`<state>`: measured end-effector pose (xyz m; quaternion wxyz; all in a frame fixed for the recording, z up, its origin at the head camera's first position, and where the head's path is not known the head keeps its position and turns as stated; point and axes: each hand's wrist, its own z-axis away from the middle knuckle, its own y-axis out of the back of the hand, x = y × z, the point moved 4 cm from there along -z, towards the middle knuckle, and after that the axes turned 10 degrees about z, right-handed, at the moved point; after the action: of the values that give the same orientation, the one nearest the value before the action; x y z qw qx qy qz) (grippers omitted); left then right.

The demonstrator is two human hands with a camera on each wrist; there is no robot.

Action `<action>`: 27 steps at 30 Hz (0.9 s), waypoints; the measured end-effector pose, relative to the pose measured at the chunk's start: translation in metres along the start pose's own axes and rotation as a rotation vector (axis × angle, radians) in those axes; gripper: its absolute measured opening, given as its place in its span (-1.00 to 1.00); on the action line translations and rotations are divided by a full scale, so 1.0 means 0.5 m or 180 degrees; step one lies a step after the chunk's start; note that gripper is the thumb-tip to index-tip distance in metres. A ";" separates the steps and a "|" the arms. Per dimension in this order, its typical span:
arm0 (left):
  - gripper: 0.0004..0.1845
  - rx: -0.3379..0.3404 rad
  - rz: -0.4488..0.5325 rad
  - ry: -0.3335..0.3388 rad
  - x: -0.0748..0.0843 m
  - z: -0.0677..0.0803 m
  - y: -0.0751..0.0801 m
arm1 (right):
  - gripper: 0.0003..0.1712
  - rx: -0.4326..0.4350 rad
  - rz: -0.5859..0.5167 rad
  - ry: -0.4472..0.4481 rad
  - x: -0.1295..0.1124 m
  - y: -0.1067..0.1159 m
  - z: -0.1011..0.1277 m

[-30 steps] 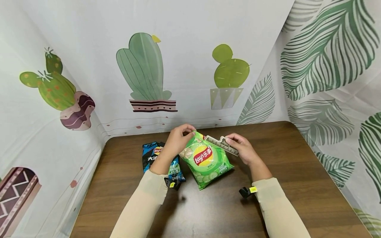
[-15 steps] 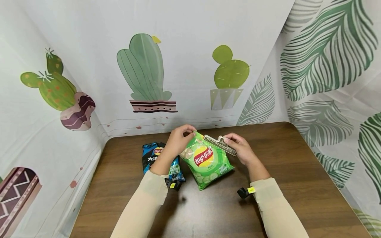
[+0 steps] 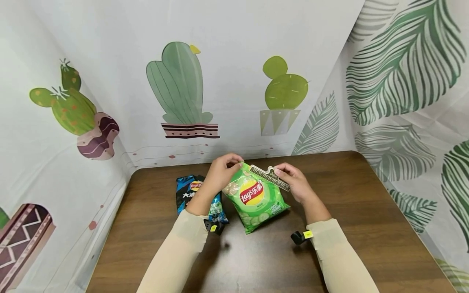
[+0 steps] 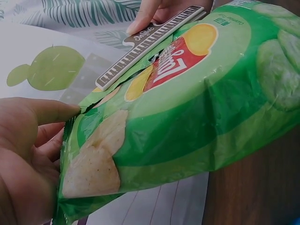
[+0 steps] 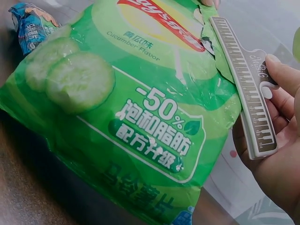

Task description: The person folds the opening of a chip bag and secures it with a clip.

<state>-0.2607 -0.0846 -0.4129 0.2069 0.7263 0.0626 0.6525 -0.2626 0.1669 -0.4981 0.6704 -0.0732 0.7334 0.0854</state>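
A green cucumber-flavor Lay's chip bag (image 3: 253,199) is propped on the table, tilted. My left hand (image 3: 221,173) pinches its upper left corner between thumb and fingers. Along the upper right edge, a torn slit shows in the left wrist view, right beside a clip (image 4: 150,47) printed with piano keys. My right hand (image 3: 294,183) pinches the tab of this clip (image 5: 248,86), thumb on the front and fingers behind. The clip's long bar lies along the bag's torn edge and overlaps it in the head view.
A blue and black Lay's bag (image 3: 188,191) lies on the brown wooden table (image 3: 351,195), partly behind my left forearm. A white curtain (image 3: 234,81) with cactus and leaf prints hangs behind and beside the table.
My right hand has shifted slightly left with the clip, which now overlaps more of the bag's upper edge. The left hand keeps its hold on the corner.
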 end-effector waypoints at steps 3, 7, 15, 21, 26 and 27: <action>-0.88 -0.0002 0.0003 -0.0008 0.000 -0.001 0.000 | -0.90 0.0012 0.0038 0.0029 -0.006 -0.004 0.000; -0.87 -0.0011 0.0007 -0.0014 0.001 -0.002 0.000 | -0.90 0.0015 -0.0007 0.0018 -0.011 -0.010 -0.003; -0.84 -0.0043 -0.0003 -0.0047 0.000 -0.002 -0.002 | -0.87 0.0030 0.0149 0.0109 -0.017 -0.020 -0.011; -0.83 -0.0012 -0.0064 -0.0200 0.000 -0.001 -0.001 | -0.90 0.0059 0.0231 0.0085 -0.018 -0.026 -0.011; -0.81 -0.0014 -0.0065 -0.0243 0.000 -0.001 -0.002 | -0.89 0.0096 0.0217 0.0049 -0.023 -0.029 -0.009; -0.81 -0.0021 -0.0060 -0.0242 0.000 -0.001 -0.002 | -0.89 0.0100 0.0209 0.0044 -0.024 -0.030 -0.009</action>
<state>-0.2611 -0.0834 -0.4133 0.2177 0.7492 0.0594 0.6227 -0.2625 0.1511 -0.4864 0.6632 -0.0392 0.7413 0.0952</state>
